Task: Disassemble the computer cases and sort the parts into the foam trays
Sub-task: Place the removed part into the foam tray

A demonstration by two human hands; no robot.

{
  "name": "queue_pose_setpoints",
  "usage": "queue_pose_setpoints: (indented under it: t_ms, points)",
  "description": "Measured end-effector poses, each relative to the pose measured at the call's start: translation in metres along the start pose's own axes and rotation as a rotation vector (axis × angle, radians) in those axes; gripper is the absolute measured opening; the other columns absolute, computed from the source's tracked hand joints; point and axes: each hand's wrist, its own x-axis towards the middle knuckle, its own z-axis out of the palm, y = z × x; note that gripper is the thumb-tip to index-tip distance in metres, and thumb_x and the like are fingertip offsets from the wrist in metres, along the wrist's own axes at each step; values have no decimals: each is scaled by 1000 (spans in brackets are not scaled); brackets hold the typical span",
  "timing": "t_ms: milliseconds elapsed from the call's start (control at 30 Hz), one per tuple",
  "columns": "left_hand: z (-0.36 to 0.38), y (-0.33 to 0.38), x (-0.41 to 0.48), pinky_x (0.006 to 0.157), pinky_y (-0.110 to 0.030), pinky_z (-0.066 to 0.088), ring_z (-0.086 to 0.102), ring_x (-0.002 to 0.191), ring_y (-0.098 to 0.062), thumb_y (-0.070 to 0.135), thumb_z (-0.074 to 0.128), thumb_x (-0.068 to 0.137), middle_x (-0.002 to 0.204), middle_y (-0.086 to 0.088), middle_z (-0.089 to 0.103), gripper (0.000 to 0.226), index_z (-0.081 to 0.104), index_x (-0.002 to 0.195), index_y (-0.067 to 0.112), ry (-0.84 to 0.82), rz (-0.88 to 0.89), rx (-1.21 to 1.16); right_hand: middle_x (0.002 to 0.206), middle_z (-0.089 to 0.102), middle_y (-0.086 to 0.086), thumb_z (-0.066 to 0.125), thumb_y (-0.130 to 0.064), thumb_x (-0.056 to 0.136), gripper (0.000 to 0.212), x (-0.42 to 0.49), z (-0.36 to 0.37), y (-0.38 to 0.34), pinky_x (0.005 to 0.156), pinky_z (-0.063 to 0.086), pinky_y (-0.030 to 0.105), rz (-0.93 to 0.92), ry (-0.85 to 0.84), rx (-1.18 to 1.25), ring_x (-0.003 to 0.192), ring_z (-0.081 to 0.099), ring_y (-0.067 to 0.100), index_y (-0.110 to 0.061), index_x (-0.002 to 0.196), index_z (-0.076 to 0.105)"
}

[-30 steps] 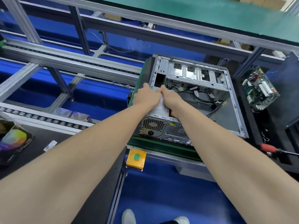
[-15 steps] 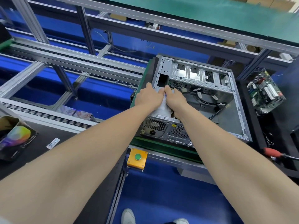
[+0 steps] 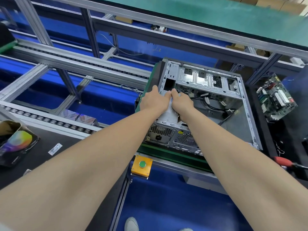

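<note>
Down from the head view, both forearms reach out to an open computer case that lies on its side on a green board, at the middle of the workstation. The left hand and the right hand sit side by side, touching at the fingertips. Both are curled round the far end of the silver power supply, gripping it in the case's near left corner. The supply's rear grille and its mains socket face the person. A small yellow sticker sits on the back panel beside it, its print too small to read. Black cables trail across the case floor, to the right of the hands.

Right of the case, apart from it, a green motherboard lies tilted on a dark surface. Any markings on it are too fine to make out. Nearer the person, a red-handled screwdriver rests on that same surface.

A yellow box with a green push button is fixed just below the green board. On the black surface at left stands an open carton with a rainbow-coloured print, and near it a small white label lies flat. The lettering on both is illegible. A roller conveyor runs behind them, and two pale shoes show at the bottom edge.
</note>
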Motion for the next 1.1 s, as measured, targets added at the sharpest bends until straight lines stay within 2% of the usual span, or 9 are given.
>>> queue_pose_setpoints:
  t_ms: [133,267,400,533,667,800,867,967,1100]
  points:
    - [0,-3,-3,77,-40,37,53,124,-40,70,44,95,135,-15,59,67,43,141,22,1,7,-5,131,60,15,28,-56,110,53,-5,0,5,94,37,40,18,24,38,128,50,37,-12,118,56]
    - [-1,1,0,77,-40,36,53,123,-40,69,44,96,135,-16,58,65,44,141,21,10,5,4,123,65,16,31,-56,110,54,-3,-2,-1,98,45,42,15,26,61,119,57,35,-10,113,60]
    - [1,-2,-1,76,-41,36,53,123,-40,71,44,95,134,-16,59,66,44,139,21,6,8,16,113,56,9,31,-57,109,52,-3,2,5,85,34,37,1,64,54,108,46,28,-13,115,58]
    - [0,1,1,77,-40,36,54,123,-40,70,43,96,134,-16,59,65,44,140,21,16,5,16,123,64,13,32,-57,109,58,-2,0,-1,81,38,37,19,85,69,108,54,30,-9,122,62]
    - [-2,2,-4,79,-42,35,52,126,-42,70,39,98,138,-18,57,68,40,142,17,3,15,40,154,51,15,33,-67,105,61,-11,-3,-3,95,41,40,86,49,142,135,49,33,-21,139,53]
    - [-4,1,-6,78,-40,35,54,122,-40,62,45,96,137,-16,57,65,38,141,15,-33,-17,26,174,21,7,26,-82,98,96,-14,-3,-7,120,31,45,306,-243,381,158,26,29,-15,167,20]
    - [-4,1,-6,78,-41,36,54,122,-40,62,47,94,136,-15,57,66,37,141,16,-49,-13,32,170,33,8,28,-83,97,96,-9,-1,-8,122,34,44,303,-252,391,153,37,29,-15,165,30]
    - [-2,2,-3,80,-43,36,54,124,-41,63,47,94,138,-15,57,67,36,143,18,-39,-9,34,140,64,13,44,-73,100,83,4,5,-5,105,56,51,270,-151,505,118,69,32,-9,154,47]
    - [0,1,-3,79,-43,35,53,126,-41,68,46,94,140,-14,57,72,34,147,21,-33,-6,41,136,66,15,48,-72,98,83,5,7,-1,98,59,53,238,-111,478,109,71,33,-7,151,51]
